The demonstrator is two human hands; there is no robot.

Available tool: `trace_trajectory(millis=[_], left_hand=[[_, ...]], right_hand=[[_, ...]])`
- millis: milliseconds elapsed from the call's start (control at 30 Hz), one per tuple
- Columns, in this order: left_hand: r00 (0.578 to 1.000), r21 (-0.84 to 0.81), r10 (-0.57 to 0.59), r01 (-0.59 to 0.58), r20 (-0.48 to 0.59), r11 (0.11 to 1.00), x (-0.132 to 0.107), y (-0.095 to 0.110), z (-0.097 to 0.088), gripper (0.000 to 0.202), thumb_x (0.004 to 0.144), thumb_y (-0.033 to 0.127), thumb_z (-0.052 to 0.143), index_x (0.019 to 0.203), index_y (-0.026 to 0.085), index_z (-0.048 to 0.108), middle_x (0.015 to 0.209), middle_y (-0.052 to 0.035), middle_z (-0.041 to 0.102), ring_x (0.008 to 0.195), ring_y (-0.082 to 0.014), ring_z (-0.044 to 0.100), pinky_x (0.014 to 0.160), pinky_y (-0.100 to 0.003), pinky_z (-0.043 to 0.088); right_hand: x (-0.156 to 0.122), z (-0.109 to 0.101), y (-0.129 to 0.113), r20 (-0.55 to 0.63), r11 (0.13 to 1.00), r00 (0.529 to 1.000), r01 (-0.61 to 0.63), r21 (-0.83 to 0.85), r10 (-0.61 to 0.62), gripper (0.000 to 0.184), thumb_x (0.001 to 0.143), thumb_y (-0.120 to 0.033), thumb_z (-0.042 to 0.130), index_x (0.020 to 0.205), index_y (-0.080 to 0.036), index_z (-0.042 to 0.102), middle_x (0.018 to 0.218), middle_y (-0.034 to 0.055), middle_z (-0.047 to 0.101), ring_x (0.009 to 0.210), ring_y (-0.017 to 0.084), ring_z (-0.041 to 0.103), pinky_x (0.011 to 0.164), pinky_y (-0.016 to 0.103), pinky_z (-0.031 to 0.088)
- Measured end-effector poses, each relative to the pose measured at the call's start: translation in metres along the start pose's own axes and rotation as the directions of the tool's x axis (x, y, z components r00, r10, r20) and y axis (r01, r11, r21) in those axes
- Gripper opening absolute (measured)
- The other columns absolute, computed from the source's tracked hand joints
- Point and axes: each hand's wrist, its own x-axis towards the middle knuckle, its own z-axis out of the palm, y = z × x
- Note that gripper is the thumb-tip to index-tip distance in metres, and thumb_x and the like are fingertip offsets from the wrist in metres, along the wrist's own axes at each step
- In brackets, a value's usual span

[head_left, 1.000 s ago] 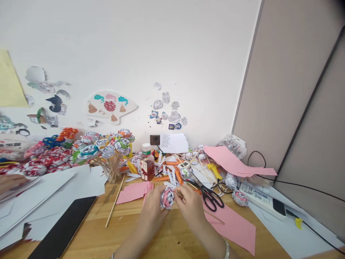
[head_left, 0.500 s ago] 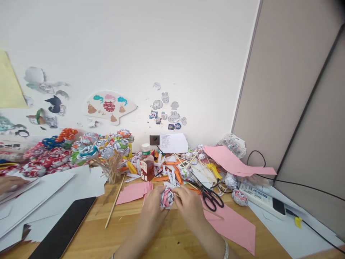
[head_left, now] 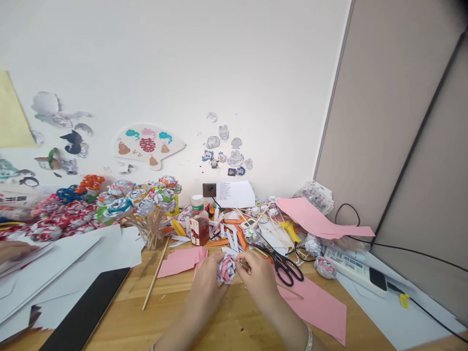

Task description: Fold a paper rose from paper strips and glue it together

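Over the near middle of the table, my left hand (head_left: pixel 209 277) is closed around a white and pink paper flower (head_left: pixel 227 269). Thumb and fingers of my right hand (head_left: pixel 256 273) pinch a thin wooden stick (head_left: pixel 244 264) at the flower's right side. How far the stick reaches into the flower is hidden. Black-handled scissors (head_left: pixel 281 261) lie just right of my right hand, partly over a pink paper sheet (head_left: pixel 318 304). Small pink paper pieces (head_left: pixel 179 261) lie to the left of my left hand.
A jar (head_left: pixel 199 222) stands behind my hands, beside heaped paper scraps (head_left: pixel 234 229). Finished paper flowers on sticks (head_left: pixel 146 202) stand at back left. A black tablet-like slab (head_left: pixel 87 309) and a loose stick (head_left: pixel 155 274) lie left. Another person's hand (head_left: pixel 16 249) rests by white sheets (head_left: pixel 120 248). A power strip (head_left: pixel 354 270) lies right.
My right hand has shifted slightly, and more of the stick shows between its fingertips. My left hand still holds the flower in nearly the same place.
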Motion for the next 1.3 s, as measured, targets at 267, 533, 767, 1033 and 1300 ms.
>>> trace_trajectory(millis=[267, 533, 767, 1033, 1300], left_hand=[[1.000, 0.025, 0.028, -0.028, 0.005, 0.999, 0.0012, 0.0016, -0.0021, 0.034, 0.072, 0.014, 0.053, 0.106, 0.017, 0.054, 0.093, -0.0093, 0.067, 0.085, -0.0256, 0.064, 0.073, -0.040, 0.053], [0.998, 0.008, 0.053, -0.052, -0.043, 0.999, 0.0017, 0.0022, -0.0025, 0.034, 0.072, 0.013, 0.053, 0.105, 0.018, 0.055, 0.092, -0.0090, 0.068, 0.083, -0.0254, 0.065, 0.072, -0.040, 0.054], [0.998, 0.003, 0.040, -0.040, -0.051, 0.999, 0.0024, 0.0023, -0.0017, 0.032, 0.072, 0.014, 0.054, 0.104, 0.018, 0.057, 0.090, -0.0085, 0.069, 0.082, -0.0250, 0.065, 0.073, -0.039, 0.054], [1.000, -0.005, 0.022, -0.022, -0.020, 1.000, 0.0008, 0.0031, -0.0019, 0.034, 0.072, 0.014, 0.053, 0.106, 0.018, 0.057, 0.094, -0.0092, 0.068, 0.085, -0.0259, 0.065, 0.074, -0.041, 0.053], [0.999, 0.001, 0.037, -0.037, -0.011, 0.999, 0.0012, 0.0017, -0.0016, 0.034, 0.072, 0.013, 0.054, 0.106, 0.017, 0.055, 0.095, -0.0103, 0.069, 0.086, -0.0265, 0.065, 0.074, -0.042, 0.053]], right_hand=[[0.0003, -0.0020, -0.0026, 0.022, 0.998, 0.998, -0.063, 0.026, 0.062, 0.016, 0.075, -0.005, 0.057, 0.075, -0.019, 0.065, 0.073, 0.0005, 0.068, 0.065, 0.015, 0.061, 0.057, 0.021, 0.038], [-0.0011, -0.0019, -0.0033, 0.037, 0.998, 0.998, -0.056, -0.016, 0.056, 0.018, 0.075, -0.002, 0.058, 0.075, -0.019, 0.065, 0.075, 0.0003, 0.067, 0.070, 0.016, 0.062, 0.061, 0.022, 0.039], [-0.0014, -0.0009, -0.0028, 0.067, 0.998, 0.997, -0.038, -0.053, 0.042, 0.021, 0.075, -0.001, 0.056, 0.080, -0.019, 0.066, 0.078, 0.0008, 0.068, 0.073, 0.017, 0.063, 0.063, 0.023, 0.040], [-0.0024, 0.0002, -0.0009, 0.062, 0.985, 0.997, 0.063, -0.158, -0.054, 0.026, 0.074, -0.001, 0.052, 0.083, -0.021, 0.065, 0.079, 0.0015, 0.068, 0.070, 0.017, 0.063, 0.059, 0.024, 0.039], [-0.0011, -0.0012, -0.0007, 0.003, 0.981, 0.995, 0.103, -0.166, -0.103, 0.019, 0.076, -0.006, 0.054, 0.081, -0.020, 0.065, 0.076, 0.0011, 0.068, 0.067, 0.016, 0.062, 0.057, 0.023, 0.037]])
